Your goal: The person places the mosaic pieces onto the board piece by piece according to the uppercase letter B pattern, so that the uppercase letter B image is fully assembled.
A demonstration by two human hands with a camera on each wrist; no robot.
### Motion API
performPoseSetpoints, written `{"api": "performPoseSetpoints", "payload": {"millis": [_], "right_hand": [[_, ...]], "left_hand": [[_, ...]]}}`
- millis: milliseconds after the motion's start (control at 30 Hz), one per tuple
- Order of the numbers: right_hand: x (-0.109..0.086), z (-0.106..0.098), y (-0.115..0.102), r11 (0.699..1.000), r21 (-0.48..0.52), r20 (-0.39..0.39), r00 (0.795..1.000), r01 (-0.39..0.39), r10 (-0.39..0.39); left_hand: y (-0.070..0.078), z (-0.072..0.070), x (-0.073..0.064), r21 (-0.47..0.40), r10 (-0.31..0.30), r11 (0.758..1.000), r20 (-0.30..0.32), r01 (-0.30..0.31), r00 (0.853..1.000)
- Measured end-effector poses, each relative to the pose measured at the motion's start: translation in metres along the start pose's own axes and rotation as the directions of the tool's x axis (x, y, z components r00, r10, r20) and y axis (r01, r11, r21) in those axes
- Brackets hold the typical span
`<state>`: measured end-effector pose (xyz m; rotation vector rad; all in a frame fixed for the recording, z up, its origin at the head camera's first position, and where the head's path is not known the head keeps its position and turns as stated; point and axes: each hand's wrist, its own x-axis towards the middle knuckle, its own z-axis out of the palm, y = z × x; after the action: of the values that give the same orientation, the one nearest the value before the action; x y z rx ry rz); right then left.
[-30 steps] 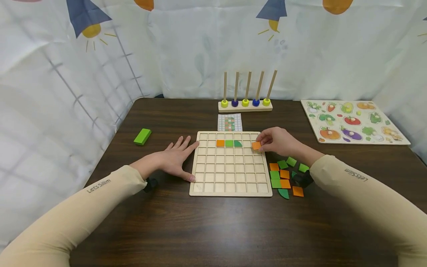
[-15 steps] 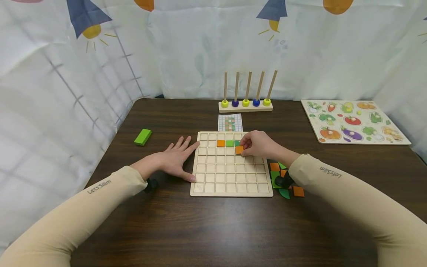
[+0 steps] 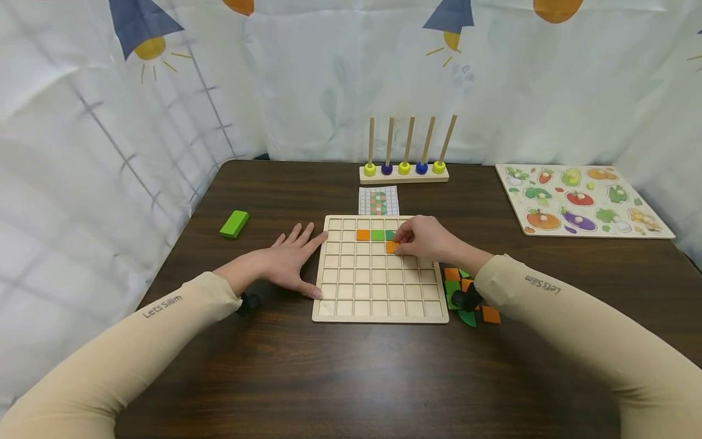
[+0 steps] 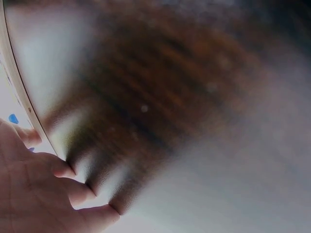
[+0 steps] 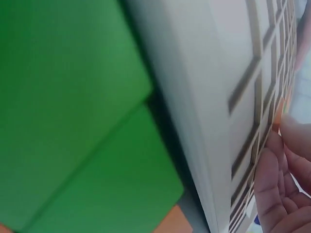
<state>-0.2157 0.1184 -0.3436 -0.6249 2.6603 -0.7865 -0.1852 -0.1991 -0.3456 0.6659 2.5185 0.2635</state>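
A wooden grid board [image 3: 356,292] lies at the middle of the table. Along one of its upper rows sit an orange square tile [image 3: 363,235], a green square tile [image 3: 377,235] and a dark green quarter-round tile [image 3: 390,235]. My right hand [image 3: 430,239] pinches another orange square tile [image 3: 392,247] at the cell just below the quarter-round one; the right wrist view shows its orange edge [image 5: 278,115] at the fingertips. My left hand [image 3: 285,265] lies spread at the board's left edge, thumb and index finger touching it.
Loose orange and green tiles [image 3: 452,286] lie right of the board, partly under the right wrist. Behind it are a printed pattern card [image 3: 378,200] and a peg stand [image 3: 404,177]. A vegetable puzzle [image 3: 581,201] lies at right, a green block [image 3: 234,224] at left.
My right hand has moved left across the board with the orange tile, from the board's right edge to the cell below the quarter-round tile. My left hand has stayed in place.
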Motion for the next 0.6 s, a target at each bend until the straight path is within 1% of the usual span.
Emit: {"api": "performPoseSetpoints", "payload": {"millis": [133,300,433,600], "right_hand": [[-0.0007,0.0021,-0.0001,0.999,-0.031,-0.032,0.999,0.029,-0.030],[-0.0021,0.0032,-0.0020,0.997,-0.054,-0.047,0.998,0.048,-0.051],[-0.0024,0.0038,-0.0026,0.997,-0.058,-0.053,0.997,0.051,-0.054],[-0.0030,0.0039,-0.0021,0.997,-0.056,-0.043,0.998,0.045,-0.047]], "left_hand": [[-0.0007,0.0000,0.0010,0.004,0.005,1.000,-0.002,-0.005,1.000],[-0.0012,0.0003,0.0015,0.007,0.003,1.000,0.001,-0.003,1.000],[-0.0009,0.0001,0.0012,0.009,-0.004,1.000,0.003,0.004,1.000],[0.0002,0.0005,0.0008,0.004,-0.004,1.000,0.002,0.004,1.000]]}}
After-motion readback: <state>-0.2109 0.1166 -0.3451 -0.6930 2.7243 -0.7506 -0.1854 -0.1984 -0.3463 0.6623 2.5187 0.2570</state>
